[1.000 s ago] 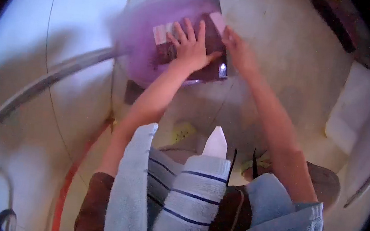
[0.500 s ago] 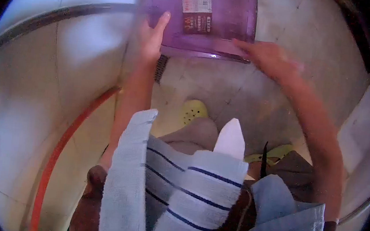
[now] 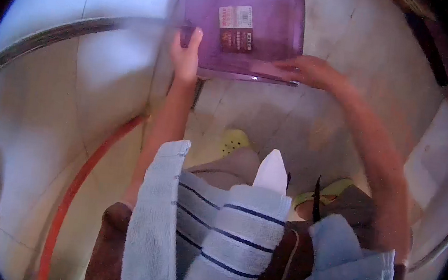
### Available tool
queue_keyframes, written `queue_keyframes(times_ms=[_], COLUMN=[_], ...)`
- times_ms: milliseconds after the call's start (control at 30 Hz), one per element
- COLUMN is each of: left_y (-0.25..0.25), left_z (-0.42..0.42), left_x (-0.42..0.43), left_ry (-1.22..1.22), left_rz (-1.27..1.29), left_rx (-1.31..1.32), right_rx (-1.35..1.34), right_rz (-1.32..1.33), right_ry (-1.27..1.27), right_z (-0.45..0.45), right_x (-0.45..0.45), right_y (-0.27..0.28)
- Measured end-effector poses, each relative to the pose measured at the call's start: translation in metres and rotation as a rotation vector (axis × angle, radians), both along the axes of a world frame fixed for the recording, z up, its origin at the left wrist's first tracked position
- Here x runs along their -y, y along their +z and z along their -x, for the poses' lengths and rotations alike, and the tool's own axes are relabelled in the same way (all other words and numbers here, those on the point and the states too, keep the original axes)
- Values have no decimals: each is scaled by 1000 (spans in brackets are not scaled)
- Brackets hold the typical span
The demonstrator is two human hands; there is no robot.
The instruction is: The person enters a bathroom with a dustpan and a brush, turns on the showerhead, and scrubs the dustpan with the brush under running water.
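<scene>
A translucent purple plastic container (image 3: 273, 20) with a label (image 3: 236, 29) on its face is at the top centre. My left hand (image 3: 186, 52) grips its left edge, the thumb on the near face. At the lower right corner, my right hand (image 3: 309, 71) has its fingers together against a pale, flat, pinkish thing (image 3: 263, 68) lying along the container's lower part. The right hand is slightly blurred, and what that pale thing is cannot be made out.
A dark hose (image 3: 56, 32) curves in from the left to behind the container. A red hose (image 3: 76, 185) runs down the left side. Yellow clogs (image 3: 233, 141) are on the floor below. A striped towel (image 3: 241, 239) hangs from my chest. A white block (image 3: 439, 144) stands at right.
Since a second ago, my left hand has gone from lying spread on the container to gripping its left edge. The container has turned upright, and my right hand has moved to its lower right corner.
</scene>
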State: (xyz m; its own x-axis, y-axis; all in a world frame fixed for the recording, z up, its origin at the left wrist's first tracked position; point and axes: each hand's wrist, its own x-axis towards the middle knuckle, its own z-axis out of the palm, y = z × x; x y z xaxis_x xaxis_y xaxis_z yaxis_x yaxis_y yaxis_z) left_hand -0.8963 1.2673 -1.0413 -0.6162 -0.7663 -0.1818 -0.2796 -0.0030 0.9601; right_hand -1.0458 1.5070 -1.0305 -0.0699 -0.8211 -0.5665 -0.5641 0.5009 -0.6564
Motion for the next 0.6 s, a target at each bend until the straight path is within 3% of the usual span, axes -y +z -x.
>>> queue_keyframes(times_ms=[67,167,267,333,533,600], left_y=[-2,-11,-14,-2,-23,-25], left_z=[-3,-2,2,-16,-19,-24], left_x=[2,9,9,15,44,-13], left_ry=[-31,42,38,102,126,166], left_rz=[36,-40,38,-60,-62,-102], left_rx=[55,69,138,90,60,7], right_rx=[-8,135,-55,-184,-337,-368], right_rz=[129,-65,-20,-35,76,98], right_ry=[-118,-247,-407,-493,-695,-645], right_z=[-35,-44,-66,-107,-135,-157], right_x=[43,69,30,39,53,5], right_y=[-43,16,35,46,23,19])
